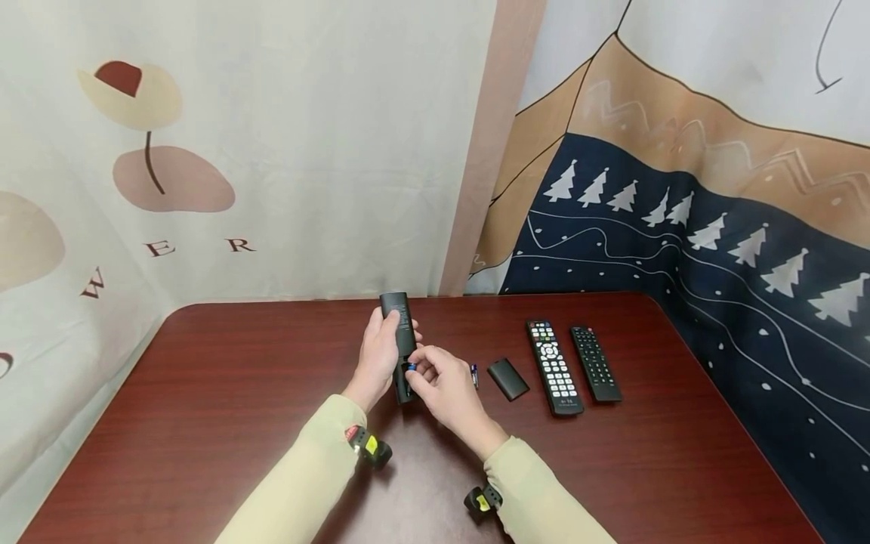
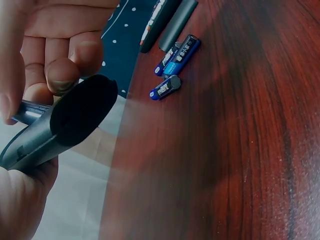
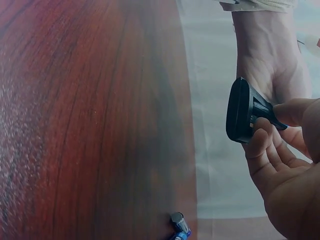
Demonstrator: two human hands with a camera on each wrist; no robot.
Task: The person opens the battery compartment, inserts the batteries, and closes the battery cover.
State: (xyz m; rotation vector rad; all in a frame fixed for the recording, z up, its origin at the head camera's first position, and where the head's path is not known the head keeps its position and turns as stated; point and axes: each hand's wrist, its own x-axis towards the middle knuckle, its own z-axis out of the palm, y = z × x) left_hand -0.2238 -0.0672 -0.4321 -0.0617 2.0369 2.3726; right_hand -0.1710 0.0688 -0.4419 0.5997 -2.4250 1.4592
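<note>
My left hand (image 1: 376, 355) grips a black remote control (image 1: 397, 325) above the table, its back facing up and its battery compartment uncovered. With thumb and fingertips, my right hand (image 1: 445, 385) pinches a blue battery (image 1: 411, 367) at that compartment. In the left wrist view the battery (image 2: 31, 111) juts up at a slant from the remote (image 2: 75, 112). How far it sits inside cannot be seen. Loose blue batteries (image 2: 186, 54) lie on the table to the right of the right hand. Beside them is a black battery cover (image 1: 507, 378).
Two more remotes lie face up to the right: a larger one with white buttons (image 1: 553, 369) and a smaller dark one (image 1: 595, 364). The reddish-brown table (image 1: 238, 378) ends at a pale curtain (image 1: 326, 151) and a printed tree-patterned cloth (image 1: 680, 249).
</note>
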